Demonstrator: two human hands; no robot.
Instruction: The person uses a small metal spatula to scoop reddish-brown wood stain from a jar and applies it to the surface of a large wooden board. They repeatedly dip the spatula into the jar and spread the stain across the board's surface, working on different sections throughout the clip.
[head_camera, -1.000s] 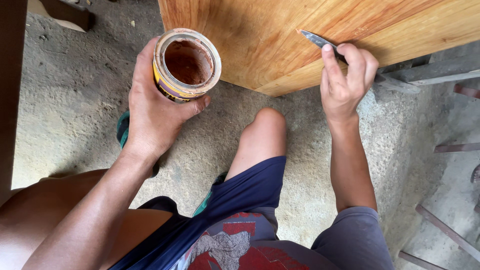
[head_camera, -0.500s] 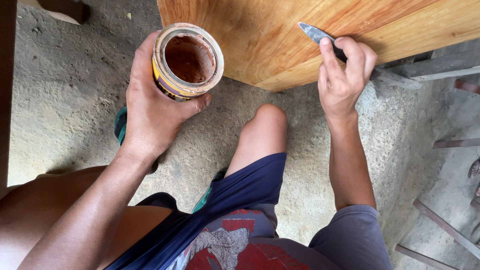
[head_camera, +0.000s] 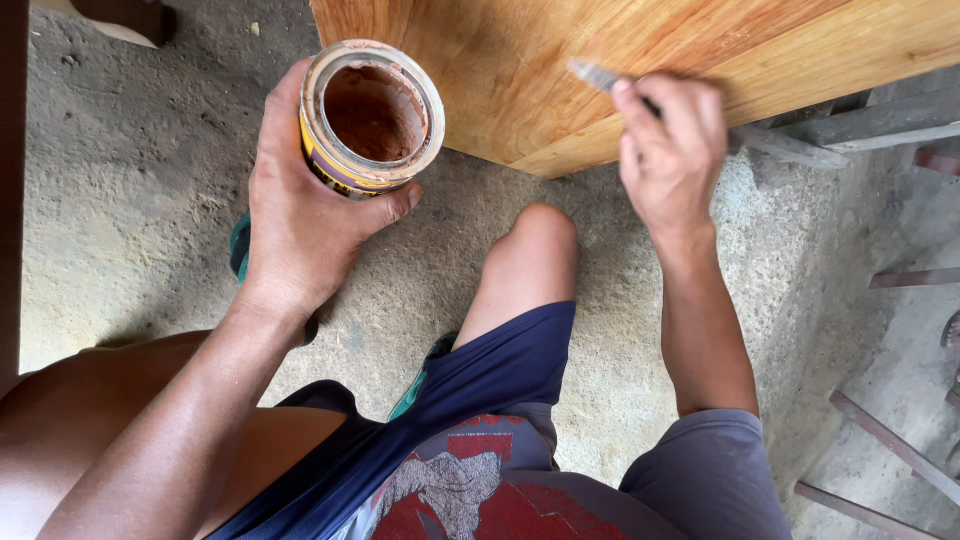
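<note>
lap: dark blue shorts and a grey sleeve fill the bottom edge; one bare knee points up toward the wood.
floor: rough grey concrete, pitted and dusty, runs under everything; a bit of green sandal peeks from behind the left wrist.
left hand: the left hand is wrapped around a can, fingers behind, thumb across the front; the can is held upright in the air over the floor, just beside the corner of the wood, open top showing a reddish-brown inside and a smeared rim.
right hand: the right hand is pinched tight on a thin tool, blurred, its grey tip lying against the wood.
wood: an orange-brown panel with glossy grain crosses the top, its lower edge slanting above the knee.
far edges: grey wooden slats lie to the right past the panel, more bars at the lower right; a dark post borders the left.
</note>
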